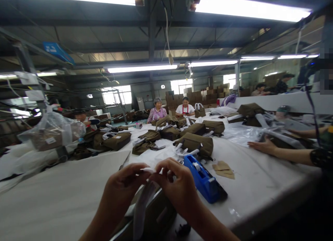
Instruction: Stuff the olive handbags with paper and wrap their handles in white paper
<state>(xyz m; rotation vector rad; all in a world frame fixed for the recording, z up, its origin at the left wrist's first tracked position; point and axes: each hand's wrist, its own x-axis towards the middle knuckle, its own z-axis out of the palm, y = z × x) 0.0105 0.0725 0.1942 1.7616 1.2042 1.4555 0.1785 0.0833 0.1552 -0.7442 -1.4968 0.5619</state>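
Observation:
My left hand (pixel 121 187) and my right hand (pixel 177 185) meet over the near edge of the white-covered table (pixel 65 196). Both pinch a thin white strip (pixel 148 170) between their fingertips. The strip hangs down between my wrists over a dark olive item (pixel 156 216) that is mostly hidden below my hands. A blue tape dispenser (pixel 204 180) lies just right of my right hand.
Several olive-brown bags (pixel 194 144) with white straps are piled along the table's middle. A co-worker's arm (pixel 281 152) reaches in from the right over clear plastic. Brown paper pieces (pixel 223 168) lie beside the dispenser. A plastic-wrapped bag (pixel 52 130) hangs at left. Other people sit at the far end.

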